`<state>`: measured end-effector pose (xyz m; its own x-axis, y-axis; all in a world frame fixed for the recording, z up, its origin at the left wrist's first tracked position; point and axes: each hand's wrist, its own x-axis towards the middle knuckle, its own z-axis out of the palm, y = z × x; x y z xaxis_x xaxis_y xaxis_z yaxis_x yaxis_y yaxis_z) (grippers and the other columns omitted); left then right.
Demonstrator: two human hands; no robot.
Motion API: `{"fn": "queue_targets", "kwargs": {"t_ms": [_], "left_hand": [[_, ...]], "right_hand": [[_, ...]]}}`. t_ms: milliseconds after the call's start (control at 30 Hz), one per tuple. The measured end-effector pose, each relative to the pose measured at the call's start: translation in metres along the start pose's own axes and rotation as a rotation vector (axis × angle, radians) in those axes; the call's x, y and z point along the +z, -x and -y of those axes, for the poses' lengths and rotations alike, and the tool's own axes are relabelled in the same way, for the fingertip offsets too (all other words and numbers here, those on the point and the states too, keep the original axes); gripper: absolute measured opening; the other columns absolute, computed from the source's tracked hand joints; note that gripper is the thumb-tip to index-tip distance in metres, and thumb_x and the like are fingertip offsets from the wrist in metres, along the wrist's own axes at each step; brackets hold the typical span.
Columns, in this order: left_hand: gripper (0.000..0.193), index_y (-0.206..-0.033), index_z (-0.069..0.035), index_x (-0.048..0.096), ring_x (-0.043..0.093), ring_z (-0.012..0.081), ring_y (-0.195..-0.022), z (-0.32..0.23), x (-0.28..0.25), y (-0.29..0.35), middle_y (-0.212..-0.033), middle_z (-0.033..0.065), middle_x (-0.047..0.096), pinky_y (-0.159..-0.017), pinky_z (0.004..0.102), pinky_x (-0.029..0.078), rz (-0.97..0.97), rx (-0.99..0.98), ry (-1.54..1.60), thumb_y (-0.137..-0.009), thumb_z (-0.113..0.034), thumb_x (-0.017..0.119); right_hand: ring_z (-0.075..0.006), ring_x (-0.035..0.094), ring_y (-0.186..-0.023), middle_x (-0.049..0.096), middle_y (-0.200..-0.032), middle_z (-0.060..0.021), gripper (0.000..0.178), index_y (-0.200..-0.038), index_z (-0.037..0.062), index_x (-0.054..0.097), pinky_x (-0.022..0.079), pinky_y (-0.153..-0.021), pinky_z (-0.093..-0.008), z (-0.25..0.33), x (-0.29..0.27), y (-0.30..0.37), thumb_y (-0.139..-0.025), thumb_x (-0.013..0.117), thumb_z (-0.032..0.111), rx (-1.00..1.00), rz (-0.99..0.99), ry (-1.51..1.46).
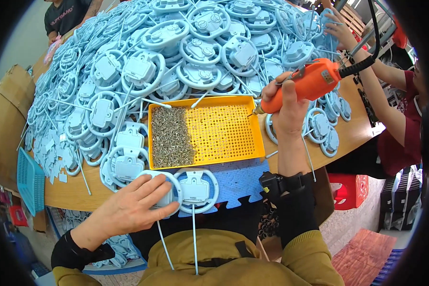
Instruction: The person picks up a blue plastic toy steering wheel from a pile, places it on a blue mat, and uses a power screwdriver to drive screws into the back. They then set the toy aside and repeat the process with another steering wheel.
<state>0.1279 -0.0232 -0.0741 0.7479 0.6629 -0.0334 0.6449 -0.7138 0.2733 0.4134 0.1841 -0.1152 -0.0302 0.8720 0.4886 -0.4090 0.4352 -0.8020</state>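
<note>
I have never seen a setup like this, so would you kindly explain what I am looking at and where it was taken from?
There is no robot here: this single, rim-bent view comes from a camera on a person's head, looking down at their own two hands. The right hand holds an orange corded tool, apparently a power screwdriver, pointing toward a yellow tray. Small metal screws fill the tray's left part. The left hand lies over a light-blue ring-shaped part, beside a similar part. Behind the tray, many more light-blue parts are heaped on a wooden table. At the upper right, a co-worker's hand reaches to the heap.
</note>
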Motion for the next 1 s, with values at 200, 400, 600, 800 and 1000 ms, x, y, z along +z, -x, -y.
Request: {"fn": "queue_targets", "kwargs": {"t_ms": [200, 400, 600, 800, 1000], "left_hand": [[0.053, -0.115, -0.015, 0.056, 0.044, 0.0352, -0.121, -0.005, 0.007, -0.002, -0.122, 0.0137, 0.048, -0.100, 0.0465, 0.038, 0.043, 0.023, 0.025, -0.064, -0.011, 0.070], [0.054, -0.111, -0.010, 0.057, 0.044, 0.0383, -0.118, -0.010, 0.026, -0.002, -0.117, 0.0144, 0.050, -0.096, 0.0492, 0.039, -0.139, -0.202, 0.178, -0.065, -0.027, 0.077], [0.063, -0.117, -0.007, 0.056, 0.041, 0.0369, -0.106, -0.037, 0.061, -0.034, -0.103, 0.0121, 0.047, -0.086, 0.0483, 0.033, -0.481, -0.501, 0.114, -0.065, -0.032, 0.079], [0.054, -0.113, -0.012, 0.062, 0.042, 0.0361, -0.108, -0.040, 0.065, -0.048, -0.102, 0.0109, 0.048, -0.089, 0.0494, 0.034, -0.462, -0.398, 0.052, -0.063, -0.025, 0.078], [0.053, -0.113, -0.011, 0.061, 0.043, 0.0368, -0.110, -0.053, 0.063, -0.048, -0.103, 0.0117, 0.050, -0.089, 0.0489, 0.034, -0.465, -0.392, -0.069, -0.065, -0.026, 0.077]], "right_hand": [[-0.0172, 0.053, -0.061, 0.057, -0.070, -0.0060, 0.032, -0.094, 0.0088, 0.051, 0.045, -0.059, -0.0316, 0.002, -0.002, -0.002, -0.085, 0.069, 0.033, 0.003, -0.002, 0.031], [-0.0169, 0.053, -0.060, 0.056, -0.069, -0.0053, 0.030, -0.092, 0.0089, 0.051, 0.046, -0.059, -0.0317, 0.000, -0.003, -0.001, -0.085, 0.068, 0.032, 0.009, -0.011, 0.025], [-0.0161, 0.053, -0.059, 0.056, -0.068, -0.0051, 0.032, -0.090, 0.0087, 0.051, 0.046, -0.057, -0.0307, 0.001, 0.002, -0.003, -0.084, 0.069, 0.034, -0.004, -0.024, 0.084], [-0.0158, 0.054, -0.058, 0.056, -0.067, -0.0050, 0.031, -0.089, 0.0084, 0.050, 0.046, -0.055, -0.0292, -0.002, 0.003, -0.004, -0.085, 0.069, 0.033, -0.023, -0.045, 0.057], [-0.0163, 0.054, -0.057, 0.055, -0.067, -0.0054, 0.032, -0.090, 0.0077, 0.050, 0.046, -0.056, -0.0310, 0.009, 0.005, -0.003, -0.085, 0.068, 0.033, -0.029, -0.061, 0.111]]}}
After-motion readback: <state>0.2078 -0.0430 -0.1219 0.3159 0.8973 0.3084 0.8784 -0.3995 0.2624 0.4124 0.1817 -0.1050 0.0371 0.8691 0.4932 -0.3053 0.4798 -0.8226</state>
